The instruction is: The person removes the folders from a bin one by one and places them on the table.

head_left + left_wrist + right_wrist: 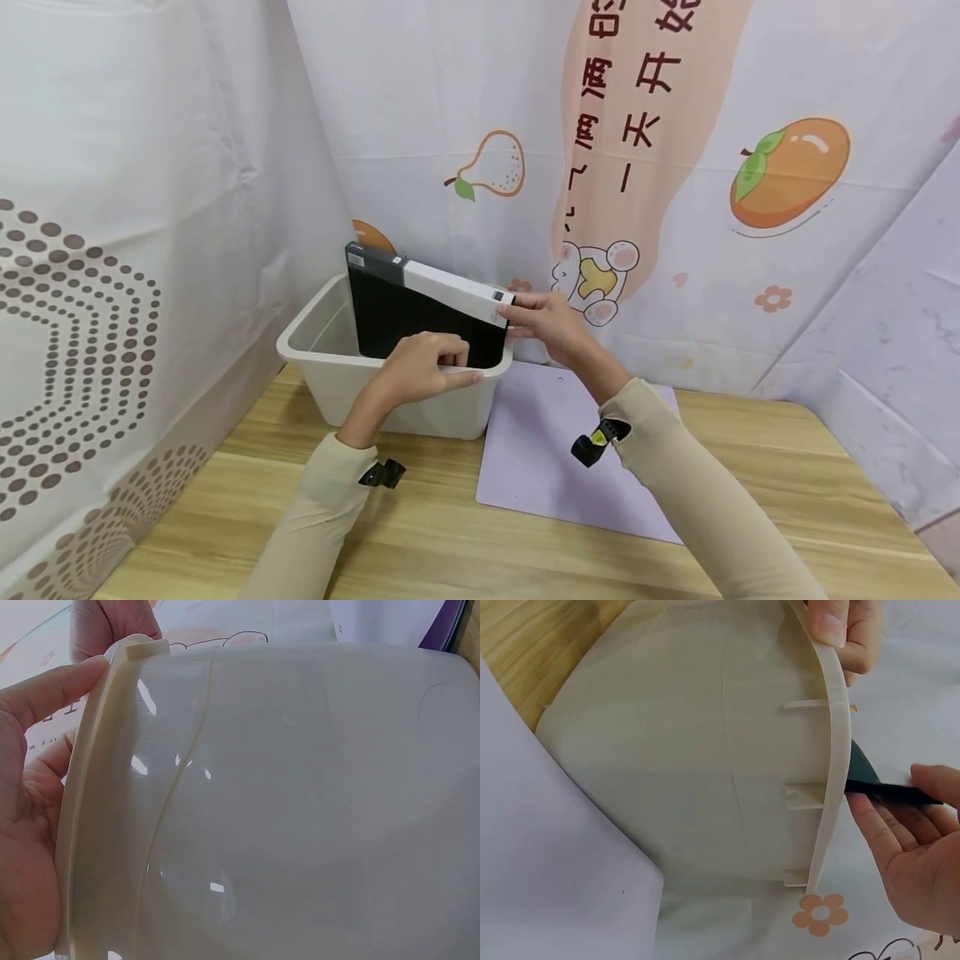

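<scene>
A black folder with a white and dark grey spine stands on edge, spine up, partly inside a white plastic bin. My right hand pinches the folder by its right end, above the bin's right rim. In the right wrist view the folder shows as a thin dark edge between thumb and fingers. My left hand grips the bin's near rim, thumb lying along it and fingers curled over the inner side. The folder's lower part is hidden behind the near wall.
A pale purple board lies on the wooden table, to the right of the bin. Behind hangs a printed white cloth, close to the bin's back. Another patterned curtain closes off the left side.
</scene>
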Available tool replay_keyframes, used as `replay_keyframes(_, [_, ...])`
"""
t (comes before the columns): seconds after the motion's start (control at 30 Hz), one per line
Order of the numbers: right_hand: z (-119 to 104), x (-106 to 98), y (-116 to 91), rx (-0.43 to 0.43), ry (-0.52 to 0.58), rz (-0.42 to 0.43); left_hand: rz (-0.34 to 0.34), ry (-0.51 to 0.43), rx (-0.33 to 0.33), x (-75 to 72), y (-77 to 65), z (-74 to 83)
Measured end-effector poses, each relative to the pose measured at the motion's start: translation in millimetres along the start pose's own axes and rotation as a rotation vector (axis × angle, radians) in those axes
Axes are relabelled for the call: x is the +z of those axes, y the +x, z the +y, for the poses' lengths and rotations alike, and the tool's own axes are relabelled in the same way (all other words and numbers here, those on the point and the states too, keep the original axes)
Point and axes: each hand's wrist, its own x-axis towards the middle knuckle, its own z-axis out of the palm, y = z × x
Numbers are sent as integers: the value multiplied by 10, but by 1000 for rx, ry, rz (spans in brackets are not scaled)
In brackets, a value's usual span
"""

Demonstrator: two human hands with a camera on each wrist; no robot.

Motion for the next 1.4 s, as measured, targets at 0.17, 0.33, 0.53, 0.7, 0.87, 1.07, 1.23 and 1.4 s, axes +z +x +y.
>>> replay_keyframes(0.17, [-25,21,0,-37,-42,24,0,-4,1,-6,0,2])
replay_keyframes(0.33, [-34,32,16,-25,-56,56,-4,-8,1,-2,4,-10])
replay_keyframes(0.53, [0,22,48,15,-32,56,-10,-10,-2,10,10,-8])
replay_keyframes(0.7, [7,9,43,17,-30,24,-6,-3,2,19,15,-14])
replay_keyframes(0.87, [2,7,41,-11,-27,16,-3,1,-1,10,8,-11])
replay_keyframes(1.07, [-16,18,29,-53,-56,8,5,5,2,-3,-14,-5])
replay_keyframes(1.23, [-35,49,4,-127,-137,9,-1,-1,1,-7,-27,-2])
replay_keyframes(1.4, [-29,67,-25,-172,-157,36,-3,-2,1,-7,-16,-3])
